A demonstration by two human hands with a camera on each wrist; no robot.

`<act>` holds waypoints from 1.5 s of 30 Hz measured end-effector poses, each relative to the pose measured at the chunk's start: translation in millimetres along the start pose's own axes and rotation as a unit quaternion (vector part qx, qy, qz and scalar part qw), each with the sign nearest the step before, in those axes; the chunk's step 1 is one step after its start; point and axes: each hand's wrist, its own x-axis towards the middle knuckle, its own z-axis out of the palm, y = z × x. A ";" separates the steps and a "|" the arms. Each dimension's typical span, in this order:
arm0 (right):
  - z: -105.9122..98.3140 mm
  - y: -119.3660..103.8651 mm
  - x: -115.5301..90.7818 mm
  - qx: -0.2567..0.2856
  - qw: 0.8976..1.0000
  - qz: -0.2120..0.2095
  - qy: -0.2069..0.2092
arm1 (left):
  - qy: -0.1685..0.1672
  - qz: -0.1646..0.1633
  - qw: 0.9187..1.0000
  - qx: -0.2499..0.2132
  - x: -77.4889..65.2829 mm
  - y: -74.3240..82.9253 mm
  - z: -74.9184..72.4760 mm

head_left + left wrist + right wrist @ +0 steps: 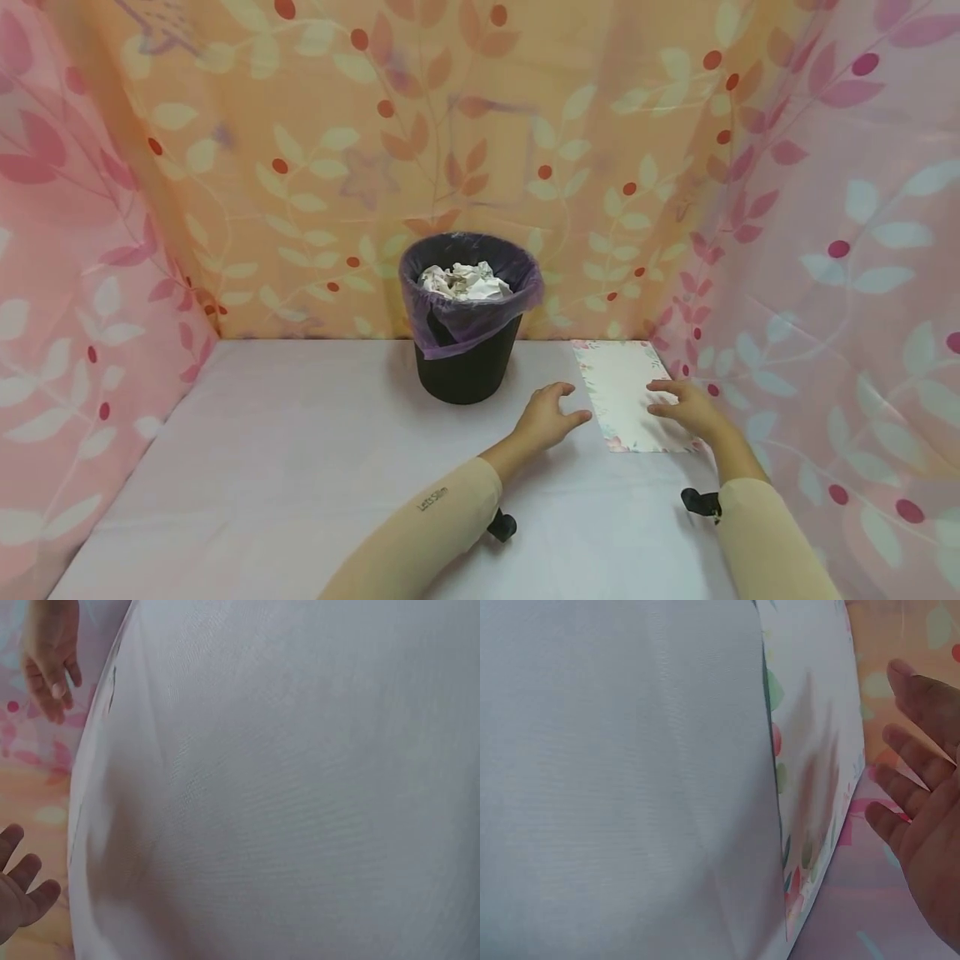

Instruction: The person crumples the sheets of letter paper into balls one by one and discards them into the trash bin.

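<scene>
A white sheet of paper [618, 387] with a printed floral border lies flat near the table's back right corner. Over its right part hovers my right hand [686, 408], fingers apart and holding nothing. My left hand [546, 418] is just left of the sheet, its thumb and fingers spread with nothing between them. In the right wrist view, the right hand [926, 780] is beside the sheet [810, 735] and casts a shadow on it. Part of the left hand [22, 889] shows at the edge of the left wrist view, with the right hand [52, 656] above.
A black bin [461, 375] with a purple liner [480, 321] stands at the back of the table, left of my hands. Crumpled paper [465, 282] fills its top. White cloth covers the table [285, 467]. Leaf-patterned curtains [300, 167] surround the back and sides.
</scene>
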 end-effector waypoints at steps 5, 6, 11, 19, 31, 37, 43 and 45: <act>10.4 0.6 -5.3 -0.002 0.999 0.038 -0.028 | -0.021 -0.008 1.000 -0.008 4.0 -9.1 5.0; 11.9 0.7 -7.0 -0.007 0.999 0.043 -0.031 | -0.026 -0.008 1.000 -0.009 4.7 -10.5 6.3; 22.9 2.4 -13.2 -0.023 0.997 0.054 -0.045 | -0.036 -0.012 0.999 -0.011 6.3 -12.9 10.6; 39.7 -8.2 -17.4 -0.016 0.999 0.005 -0.048 | -0.032 -0.013 0.999 -0.002 12.1 -18.0 21.6; 57.1 -15.2 -25.1 -0.043 0.998 -0.037 -0.021 | -0.059 0.018 0.992 0.107 17.5 -19.3 37.5; 63.9 -24.4 -27.3 -0.044 0.997 -0.056 -0.019 | -0.065 0.030 0.981 0.180 18.8 -24.4 40.5; 66.4 -33.6 -33.5 -0.063 0.996 -0.050 -0.027 | -0.094 0.037 0.967 0.232 17.1 -24.0 36.5; 62.4 -34.5 -35.7 -0.051 0.997 -0.039 -0.030 | -0.109 0.035 0.964 0.242 16.5 -22.5 34.9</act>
